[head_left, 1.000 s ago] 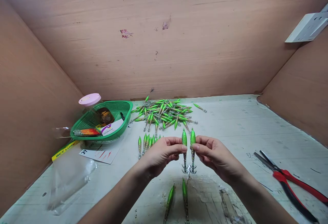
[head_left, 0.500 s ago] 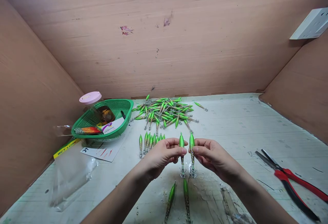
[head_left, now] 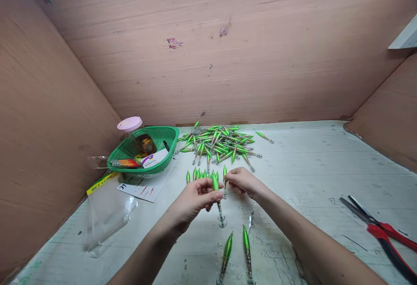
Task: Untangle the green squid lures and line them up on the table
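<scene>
L hand [head_left: 195, 198] is pinching a lure [head_left: 217, 199] betw. thumb & fingers, holding it nearly upright over the bench [head_left: 309, 167]: slim spindle shape, glossy green top w/ pointed tip up, speckled silvery lower shaft, small hook crown hanging at the bottom, just above the surface. R hand [head_left: 243, 180] is gripping a 2nd lure [head_left: 224, 173] w/ its fingertips, green tip sticking up, right at the end of a row [head_left: 202, 174] of like lures. A big pile [head_left: 221, 141] is lying behind, near the back wall. Two more lures [head_left: 228, 248] are lying side by side in front. Green basket [head_left: 163, 135] is sitting at left, red pliers [head_left: 384, 233] far right.
</scene>
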Demonstrator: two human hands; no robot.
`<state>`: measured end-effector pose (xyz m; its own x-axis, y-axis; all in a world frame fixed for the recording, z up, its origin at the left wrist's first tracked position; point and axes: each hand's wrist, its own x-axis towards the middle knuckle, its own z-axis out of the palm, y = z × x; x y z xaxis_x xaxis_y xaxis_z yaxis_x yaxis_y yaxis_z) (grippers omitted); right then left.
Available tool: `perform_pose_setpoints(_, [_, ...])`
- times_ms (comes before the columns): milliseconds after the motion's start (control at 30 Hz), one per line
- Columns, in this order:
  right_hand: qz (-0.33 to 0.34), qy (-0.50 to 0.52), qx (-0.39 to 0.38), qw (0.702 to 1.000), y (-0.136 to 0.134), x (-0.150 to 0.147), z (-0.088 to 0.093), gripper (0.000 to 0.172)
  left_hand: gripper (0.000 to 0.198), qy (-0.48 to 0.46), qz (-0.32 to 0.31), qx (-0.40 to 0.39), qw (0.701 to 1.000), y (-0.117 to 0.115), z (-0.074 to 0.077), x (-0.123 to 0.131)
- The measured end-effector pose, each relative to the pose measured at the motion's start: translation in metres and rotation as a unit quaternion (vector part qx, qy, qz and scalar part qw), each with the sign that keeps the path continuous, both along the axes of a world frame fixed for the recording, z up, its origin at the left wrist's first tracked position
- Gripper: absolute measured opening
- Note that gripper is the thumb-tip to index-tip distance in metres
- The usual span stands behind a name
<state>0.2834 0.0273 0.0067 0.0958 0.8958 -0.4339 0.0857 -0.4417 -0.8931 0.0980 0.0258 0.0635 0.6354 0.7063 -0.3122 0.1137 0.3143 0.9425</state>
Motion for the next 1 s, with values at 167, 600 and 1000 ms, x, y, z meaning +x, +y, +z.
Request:
perform_pose_setpoints(167, [0.049, 0.185, 0.067, 0.979, -0.027, 0.014, 0.015, 0.022, 0.052, 0.055, -0.011, -0.013, 0.998, -0.004, -0.011, -0.025])
perform_pose_setpoints(600, [0.141, 0.342, 0.104, 0.923, -0.053, 0.004, 0.037, 0.023, 0.039, -0.008, -0.061, -0.032, 0.998, -0.020, -0.004, -0.007])
perform_pose_setpoints(1000, [0.104, -0.182, -0.118, 0.971, -0.098, 0.017, -0.014, 0.019, 0.020, 0.339, -0.083, 0.107, 0.931, -0.025, -0.054, -0.026])
